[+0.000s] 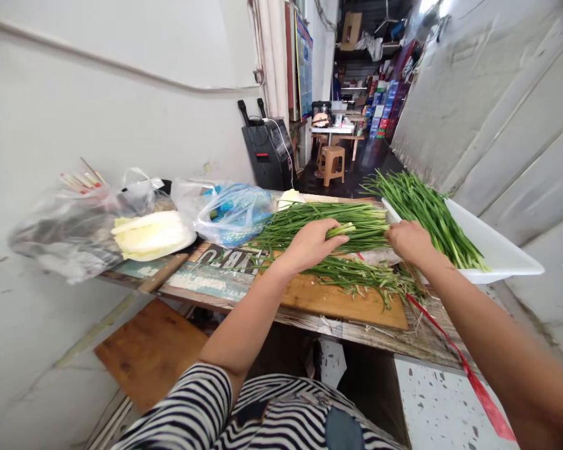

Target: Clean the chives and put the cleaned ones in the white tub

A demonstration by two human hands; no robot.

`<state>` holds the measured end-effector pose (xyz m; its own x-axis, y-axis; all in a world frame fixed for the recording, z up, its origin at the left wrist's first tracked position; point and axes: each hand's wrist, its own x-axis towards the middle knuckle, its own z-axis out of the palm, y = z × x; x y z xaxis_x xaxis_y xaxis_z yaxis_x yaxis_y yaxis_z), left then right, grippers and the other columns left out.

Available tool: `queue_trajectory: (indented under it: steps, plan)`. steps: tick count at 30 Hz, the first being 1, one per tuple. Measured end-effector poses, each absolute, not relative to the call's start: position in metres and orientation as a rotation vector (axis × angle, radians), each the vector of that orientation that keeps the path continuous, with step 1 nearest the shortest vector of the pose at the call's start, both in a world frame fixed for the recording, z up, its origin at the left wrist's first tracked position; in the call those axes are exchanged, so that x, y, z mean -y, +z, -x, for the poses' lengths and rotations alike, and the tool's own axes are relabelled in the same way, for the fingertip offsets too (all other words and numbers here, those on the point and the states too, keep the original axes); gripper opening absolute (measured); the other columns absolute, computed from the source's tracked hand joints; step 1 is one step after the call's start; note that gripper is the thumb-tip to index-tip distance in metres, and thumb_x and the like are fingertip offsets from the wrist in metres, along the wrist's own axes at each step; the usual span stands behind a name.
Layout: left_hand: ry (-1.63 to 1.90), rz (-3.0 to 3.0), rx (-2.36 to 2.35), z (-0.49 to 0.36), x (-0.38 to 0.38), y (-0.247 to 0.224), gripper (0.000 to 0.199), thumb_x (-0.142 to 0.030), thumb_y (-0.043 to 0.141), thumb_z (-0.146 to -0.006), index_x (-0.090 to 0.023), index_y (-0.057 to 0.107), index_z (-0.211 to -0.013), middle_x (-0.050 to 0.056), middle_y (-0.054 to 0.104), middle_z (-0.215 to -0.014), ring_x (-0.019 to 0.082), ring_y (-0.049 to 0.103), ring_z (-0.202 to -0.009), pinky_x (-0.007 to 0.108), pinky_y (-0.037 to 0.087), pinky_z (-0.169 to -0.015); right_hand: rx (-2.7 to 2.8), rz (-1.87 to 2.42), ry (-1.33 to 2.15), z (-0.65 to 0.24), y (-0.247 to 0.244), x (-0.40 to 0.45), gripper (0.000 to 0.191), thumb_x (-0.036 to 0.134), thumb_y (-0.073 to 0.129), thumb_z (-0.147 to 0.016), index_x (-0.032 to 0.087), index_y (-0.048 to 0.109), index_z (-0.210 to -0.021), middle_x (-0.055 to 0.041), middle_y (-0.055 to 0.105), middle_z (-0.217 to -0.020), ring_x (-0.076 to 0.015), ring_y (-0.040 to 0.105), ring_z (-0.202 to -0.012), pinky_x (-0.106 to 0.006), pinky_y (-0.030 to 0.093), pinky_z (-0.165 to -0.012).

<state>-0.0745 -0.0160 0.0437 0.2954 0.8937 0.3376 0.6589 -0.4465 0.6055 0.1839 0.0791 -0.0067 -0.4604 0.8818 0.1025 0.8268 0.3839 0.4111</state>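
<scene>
My left hand (314, 244) is closed around a few garlic chives, whose pale stem ends (342, 230) poke out past the fingers. Under and behind it a thick pile of garlic chives (338, 215) lies across the table. At the pile's pale right end is my right hand (408, 240), its fingers curled together; what they pinch is hidden. Loose trimmings and leaves (356, 275) are scattered on a wooden board (342, 303) in front of me. To the right, more chives (417, 206) rest in a white plastic basin (492, 244).
On the left, a halved napa cabbage (152, 234) sits near clear plastic bags (75, 225) and a blue-and-white bag (237, 212). A red plastic strip (478, 381) hangs off the table's front edge. A black wheeled speaker (269, 150) stands behind the table, by the wall.
</scene>
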Motion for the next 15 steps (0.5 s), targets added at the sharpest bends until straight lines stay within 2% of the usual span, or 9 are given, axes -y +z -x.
queue_trajectory:
  steps: [4,8,12,15]
  plan:
    - [0.948,-2.222,-1.478,0.072,0.017,0.042,0.028,-0.033,0.054,-0.090,-0.016,0.056,-0.069,-0.002,0.053,-0.067,0.012,0.045,-0.065,0.025,0.028,-0.061,-2.401,-1.591,0.626,-0.178,-0.008,-0.085,0.024,0.006,0.045,-0.083,0.011,0.068,-0.076,-0.0134,0.068,-0.079,-0.0223,0.055,-0.082,-0.034,0.027,-0.072]
    - [0.946,-2.214,-1.493,0.077,0.020,0.041,0.027,-0.034,0.052,-0.090,-0.015,0.061,-0.073,-0.001,0.058,-0.069,0.014,0.050,-0.068,0.025,0.033,-0.065,-2.398,-1.601,0.598,-0.169,-0.009,-0.088,0.025,0.002,0.045,-0.081,0.009,0.067,-0.072,-0.0131,0.069,-0.078,-0.0213,0.056,-0.080,-0.034,0.029,-0.074]
    - [0.922,-2.227,-1.526,0.083,0.020,0.039,0.027,-0.033,0.052,-0.091,-0.015,0.065,-0.076,0.001,0.063,-0.073,0.015,0.054,-0.070,0.025,0.037,-0.068,-2.525,-1.593,0.643,-0.175,0.006,-0.076,0.025,0.015,0.043,-0.089,0.010,0.067,-0.086,-0.0145,0.070,-0.091,-0.0237,0.058,-0.088,-0.035,0.032,-0.077]
    - [0.985,-2.226,-1.534,0.080,0.017,0.036,0.028,-0.033,0.051,-0.092,-0.014,0.068,-0.080,0.003,0.066,-0.077,0.016,0.058,-0.074,0.025,0.041,-0.071,-2.824,-1.769,0.415,-0.183,0.022,-0.050,0.024,0.027,0.048,-0.089,0.014,0.068,-0.094,-0.0109,0.072,-0.095,-0.0206,0.062,-0.078,-0.031,0.038,-0.071]
